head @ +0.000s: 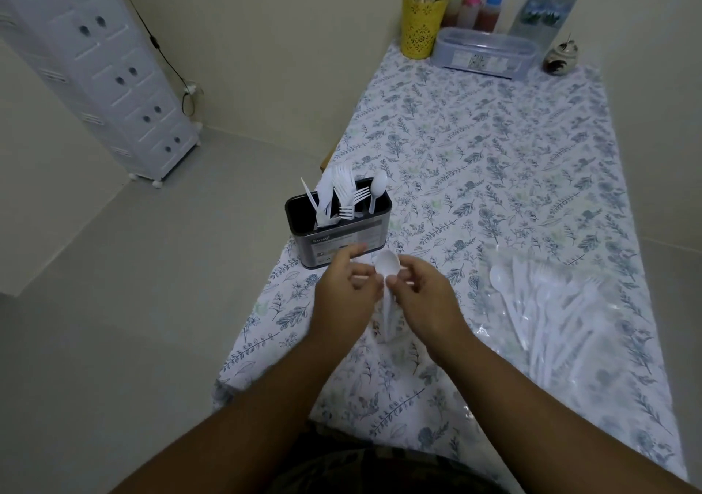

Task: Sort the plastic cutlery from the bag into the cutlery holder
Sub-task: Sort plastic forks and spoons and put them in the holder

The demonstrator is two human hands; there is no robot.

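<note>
Fingers (395, 279) of both hands pinched a white plastic spoon (386, 265) at the centre of the frame, the left hand (343, 292) and right hand (425, 300) meeting around its neck with the bowl raised, seemingly to steady it before it went in with the rest. Just above them on the flower-printed desk (513, 159), the dark rectangular metal cutlery holder (338, 227) already held upright white forks, knives and one spoon. At right, the clear plastic bag (551, 303) lay flat with many white pieces left inside.
</note>
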